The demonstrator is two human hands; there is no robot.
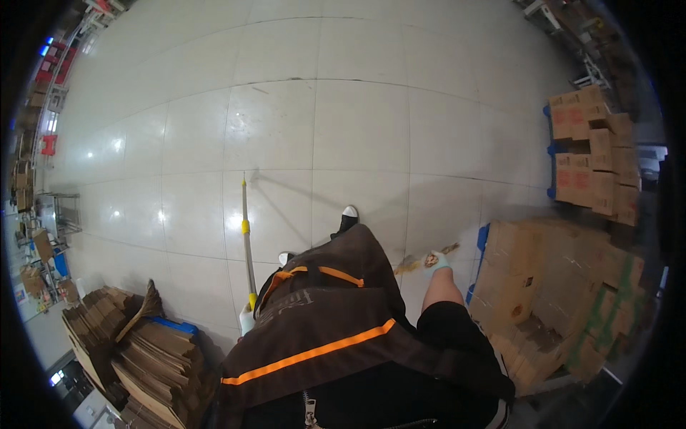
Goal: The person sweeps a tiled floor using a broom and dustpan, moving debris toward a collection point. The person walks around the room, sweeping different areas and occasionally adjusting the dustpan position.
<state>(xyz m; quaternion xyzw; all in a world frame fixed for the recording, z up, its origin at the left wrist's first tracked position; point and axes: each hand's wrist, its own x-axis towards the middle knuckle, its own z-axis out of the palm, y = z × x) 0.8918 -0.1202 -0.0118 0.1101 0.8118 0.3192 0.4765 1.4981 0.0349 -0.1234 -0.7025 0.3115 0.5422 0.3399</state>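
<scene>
My left hand (246,319), in a pale glove and partly hidden by the dark apron, grips a telescopic pole (249,259). The pole is grey with yellow collars and a yellow tip, and it points ahead over the floor. Out to the right, my right hand (433,262), also with a pale glove, is closed on a crumpled brown strip (450,248). More of this strip trails to the left of the hand; whether it is tape or paper I cannot tell.
Tall cardboard boxes (518,279) stand close on my right, on a blue pallet. Farther right, more cartons (582,179) are stacked. Flattened cardboard (153,365) lies in piles at the lower left. Pale tiled floor (357,121) stretches ahead, and my shoe (348,218) shows on it.
</scene>
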